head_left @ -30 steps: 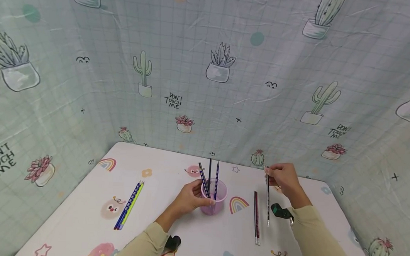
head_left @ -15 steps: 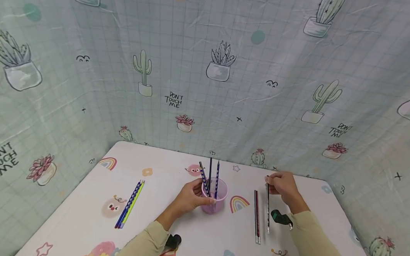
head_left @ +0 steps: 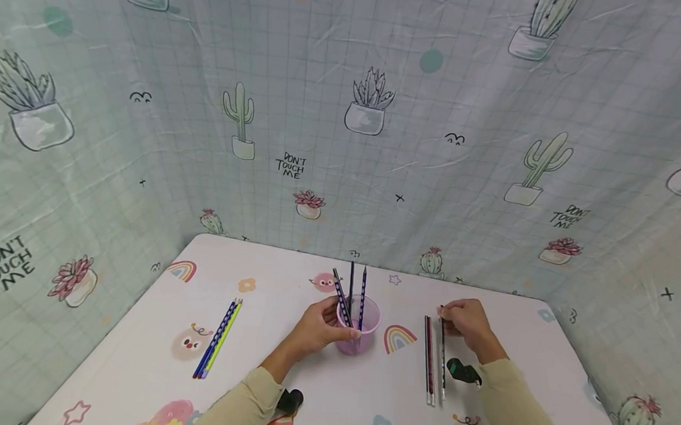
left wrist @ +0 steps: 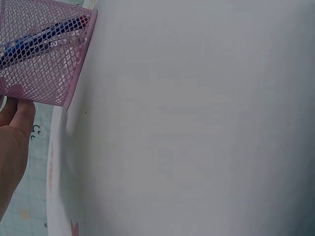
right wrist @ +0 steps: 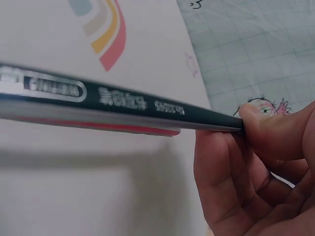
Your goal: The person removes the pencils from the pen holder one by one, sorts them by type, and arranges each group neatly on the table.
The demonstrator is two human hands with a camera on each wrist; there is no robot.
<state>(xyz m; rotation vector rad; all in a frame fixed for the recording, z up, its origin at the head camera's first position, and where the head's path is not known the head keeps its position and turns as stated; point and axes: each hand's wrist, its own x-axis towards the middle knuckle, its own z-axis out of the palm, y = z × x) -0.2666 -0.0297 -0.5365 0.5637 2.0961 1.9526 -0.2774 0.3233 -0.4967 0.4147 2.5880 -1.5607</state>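
My left hand grips the pink mesh pencil cup from its left side, thumb toward the front. Several pencils stand in the cup, among them a blue dotted pencil and a dark one. In the left wrist view the cup's mesh wall shows pencil ends through it. My right hand pinches a dark green pencil by its far end, between thumb and fingers. That pencil lies nearly parallel to a black and a red pencil on the table, just right of them.
On the left of the white table lies a small group of blue and yellow-green pencils. Dark wrist gear sits beside the right sleeve, and more dark gear by the left. A cactus-print curtain encloses the back and sides.
My right hand has come nearer with the pencil, bringing it closer to the black and red pencils. The left hand and cup have stayed put.
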